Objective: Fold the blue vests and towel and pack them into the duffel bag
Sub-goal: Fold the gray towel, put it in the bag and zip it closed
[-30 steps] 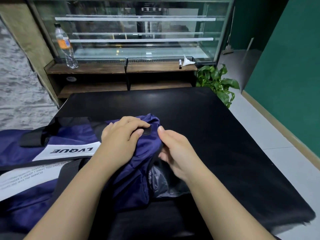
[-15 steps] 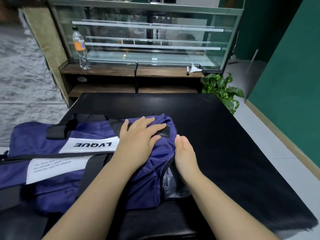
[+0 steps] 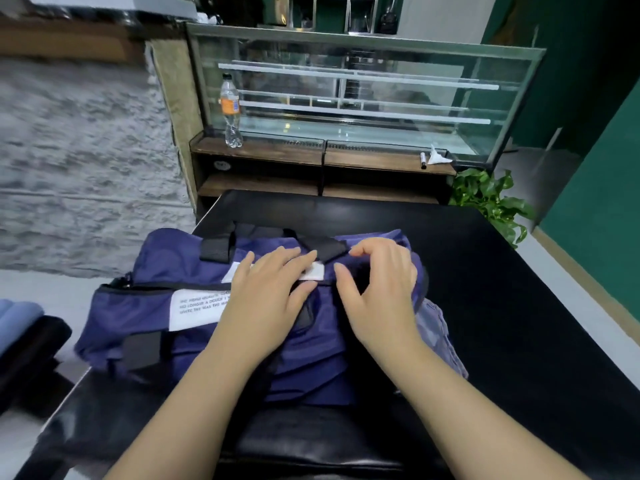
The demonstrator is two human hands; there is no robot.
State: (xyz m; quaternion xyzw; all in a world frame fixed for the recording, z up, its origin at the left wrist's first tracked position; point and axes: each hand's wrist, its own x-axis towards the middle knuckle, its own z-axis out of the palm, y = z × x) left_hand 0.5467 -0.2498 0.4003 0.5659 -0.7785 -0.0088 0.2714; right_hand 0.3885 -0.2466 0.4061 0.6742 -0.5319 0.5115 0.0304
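Navy duffel bag (image 3: 145,306) flat under both hands' grip, left hand (image 3: 268,296), right hand (image 3: 377,292).

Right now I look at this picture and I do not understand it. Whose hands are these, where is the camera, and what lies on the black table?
No machine here: the hands are a person's own. The camera sits on the person's head, looking forward and down. On the black table lies a navy duffel bag. The left hand rests flat on the bag, fingers straight. The right hand rests beside it, fingers curled; whether it pinches the fabric I cannot tell. Behind stand a glass display case, a plastic bottle and a green plant.
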